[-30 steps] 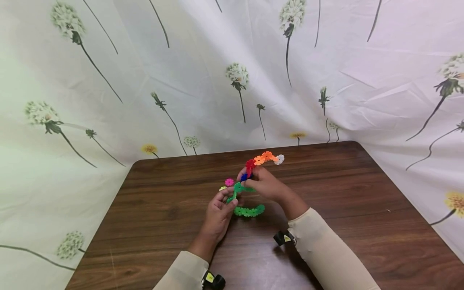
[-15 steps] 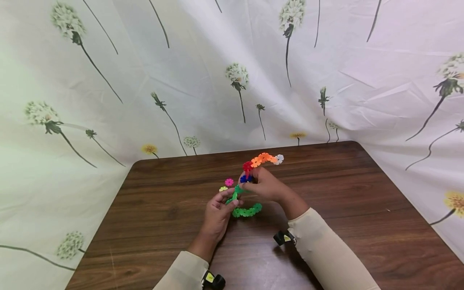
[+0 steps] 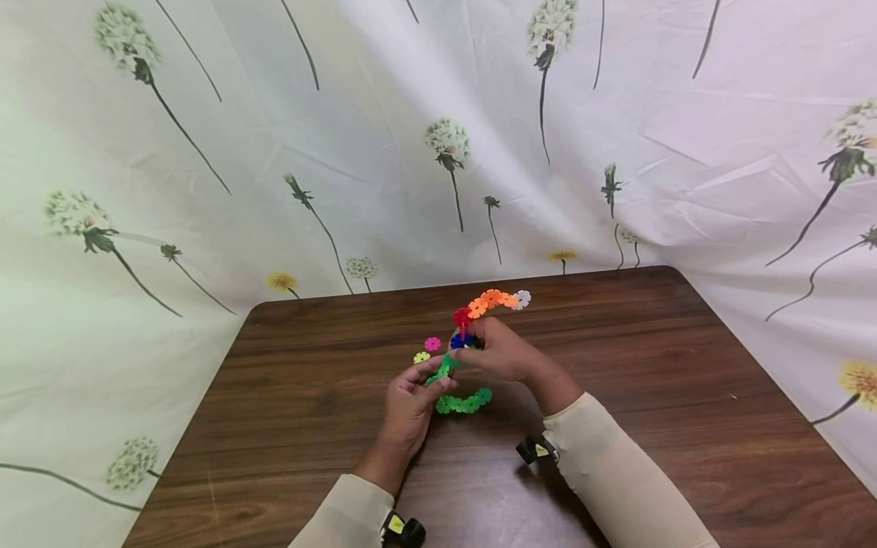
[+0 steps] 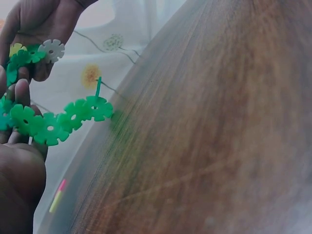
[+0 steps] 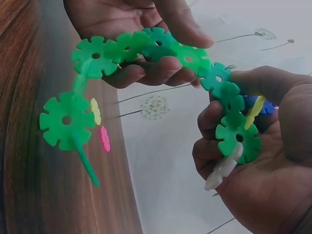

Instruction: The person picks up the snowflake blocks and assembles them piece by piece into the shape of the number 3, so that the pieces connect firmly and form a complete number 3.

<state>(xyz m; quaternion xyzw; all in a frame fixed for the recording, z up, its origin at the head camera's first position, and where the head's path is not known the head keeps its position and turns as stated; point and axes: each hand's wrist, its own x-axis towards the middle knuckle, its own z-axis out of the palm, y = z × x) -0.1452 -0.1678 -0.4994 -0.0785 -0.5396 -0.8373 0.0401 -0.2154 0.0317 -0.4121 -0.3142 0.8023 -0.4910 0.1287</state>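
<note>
A chain of slotted, flower-shaped plastic discs stretches between my two hands. My left hand (image 3: pixel 409 403) holds its green part between thumb and fingers, and a green tail (image 3: pixel 464 402) hangs beyond, curving to the right. In the right wrist view, my right hand (image 5: pixel 278 161) pinches darker green discs (image 5: pixel 229 97), with a yellow disc (image 5: pixel 254 112) and a white disc (image 5: pixel 224 168) beside its palm. Above that hand in the head view, a blue disc (image 3: pixel 460 340), a red disc (image 3: pixel 462 316) and orange discs (image 3: pixel 489 299) lead to a white end disc (image 3: pixel 522 298).
A loose pink disc (image 3: pixel 432 344) and a loose yellow disc (image 3: pixel 421 357) lie on the brown wooden table (image 3: pixel 288 426), just beyond my left fingers. Behind the table hangs a pale cloth (image 3: pixel 384 152) printed with dandelions.
The red, orange and white end of the chain has swung slightly left, and the green tail has shifted left too. More of the blue disc shows. Both hands stay nearly in place.
</note>
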